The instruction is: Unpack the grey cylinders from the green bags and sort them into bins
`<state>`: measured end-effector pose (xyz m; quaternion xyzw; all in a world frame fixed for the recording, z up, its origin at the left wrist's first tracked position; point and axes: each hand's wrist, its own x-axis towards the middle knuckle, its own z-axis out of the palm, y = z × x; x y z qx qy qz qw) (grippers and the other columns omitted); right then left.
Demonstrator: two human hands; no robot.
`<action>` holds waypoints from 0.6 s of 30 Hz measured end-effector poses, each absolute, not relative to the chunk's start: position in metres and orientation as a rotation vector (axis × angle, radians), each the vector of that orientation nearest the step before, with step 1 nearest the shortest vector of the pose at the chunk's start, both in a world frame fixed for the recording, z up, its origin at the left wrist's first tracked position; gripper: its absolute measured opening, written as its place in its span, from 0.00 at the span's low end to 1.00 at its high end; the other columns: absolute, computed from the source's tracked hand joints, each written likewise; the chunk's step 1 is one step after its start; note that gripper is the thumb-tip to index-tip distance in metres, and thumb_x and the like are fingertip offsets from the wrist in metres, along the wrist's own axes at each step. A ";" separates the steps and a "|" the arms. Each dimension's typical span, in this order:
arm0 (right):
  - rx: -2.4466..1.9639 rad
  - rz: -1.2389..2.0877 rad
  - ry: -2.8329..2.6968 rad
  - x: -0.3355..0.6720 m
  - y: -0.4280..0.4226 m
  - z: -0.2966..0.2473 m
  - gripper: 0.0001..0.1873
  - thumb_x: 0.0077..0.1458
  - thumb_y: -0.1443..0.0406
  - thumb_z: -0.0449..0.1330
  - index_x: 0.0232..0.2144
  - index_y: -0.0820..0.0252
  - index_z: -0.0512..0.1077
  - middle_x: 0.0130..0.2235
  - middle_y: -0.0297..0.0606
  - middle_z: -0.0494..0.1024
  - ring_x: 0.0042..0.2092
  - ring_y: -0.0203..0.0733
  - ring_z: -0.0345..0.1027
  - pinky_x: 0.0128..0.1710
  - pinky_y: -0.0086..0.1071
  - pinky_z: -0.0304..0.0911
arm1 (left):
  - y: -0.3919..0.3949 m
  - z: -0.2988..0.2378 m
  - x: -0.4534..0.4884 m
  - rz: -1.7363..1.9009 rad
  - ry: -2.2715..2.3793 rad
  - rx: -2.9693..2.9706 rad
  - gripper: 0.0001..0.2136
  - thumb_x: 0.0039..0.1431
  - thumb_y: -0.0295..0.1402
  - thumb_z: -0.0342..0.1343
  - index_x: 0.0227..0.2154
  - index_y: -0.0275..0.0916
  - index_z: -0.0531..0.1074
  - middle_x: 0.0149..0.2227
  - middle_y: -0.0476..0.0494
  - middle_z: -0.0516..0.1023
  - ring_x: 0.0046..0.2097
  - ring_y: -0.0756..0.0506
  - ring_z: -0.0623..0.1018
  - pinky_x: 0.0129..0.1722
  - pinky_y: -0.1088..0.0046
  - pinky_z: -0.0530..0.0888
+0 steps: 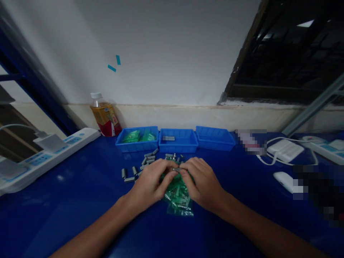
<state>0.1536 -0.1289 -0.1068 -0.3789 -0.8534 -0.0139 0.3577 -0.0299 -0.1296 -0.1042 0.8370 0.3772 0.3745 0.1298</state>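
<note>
My left hand (pixel 154 179) and my right hand (pixel 200 181) meet at the middle of the table, thumbs and forefingers closed on a small grey metal piece (pixel 176 169). Its exact kind is too small to tell. Just beneath them lies a green-tinted clear plastic bag (pixel 179 199) with small metal parts in it; my hands cover its upper part. Several short grey metal bars (pixel 129 179) are scattered to the left of my left hand, and more small metal parts (pixel 169 156) lie just beyond my fingers.
Along the wall stand a blue bin with green bags (pixel 137 146), a blue bin with metal bars (pixel 178 146) and another blue bin (pixel 215 142). A drink bottle (pixel 106 116) and a power strip (pixel 51 157) are left; a charger (pixel 285 149) and white case (pixel 284 180) are right.
</note>
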 end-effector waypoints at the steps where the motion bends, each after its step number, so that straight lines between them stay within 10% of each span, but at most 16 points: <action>1: -0.980 -0.017 -2.186 0.154 -0.129 -0.107 0.07 0.60 0.66 0.49 0.35 0.60 0.67 0.32 0.38 0.73 0.34 0.40 0.65 0.36 0.35 0.57 | -0.129 -0.105 -0.030 1.088 1.106 2.431 0.05 0.62 0.31 0.48 0.38 0.39 0.68 0.30 0.48 0.74 0.32 0.50 0.74 0.33 0.75 0.70; 13: -0.888 -0.051 -2.181 0.153 -0.133 -0.107 0.03 0.55 0.69 0.54 0.35 0.59 0.66 0.33 0.38 0.73 0.36 0.41 0.66 0.36 0.36 0.57 | -0.129 -0.104 -0.030 1.082 1.181 2.361 0.09 0.63 0.34 0.45 0.31 0.37 0.68 0.27 0.49 0.74 0.29 0.50 0.74 0.30 0.75 0.68; 18: -0.909 -0.031 -2.176 0.153 -0.131 -0.108 0.05 0.58 0.68 0.51 0.35 0.60 0.67 0.33 0.39 0.73 0.36 0.41 0.66 0.36 0.36 0.58 | -0.132 -0.104 -0.027 1.097 1.123 2.331 0.09 0.62 0.34 0.48 0.43 0.38 0.66 0.32 0.47 0.75 0.31 0.50 0.75 0.31 0.75 0.70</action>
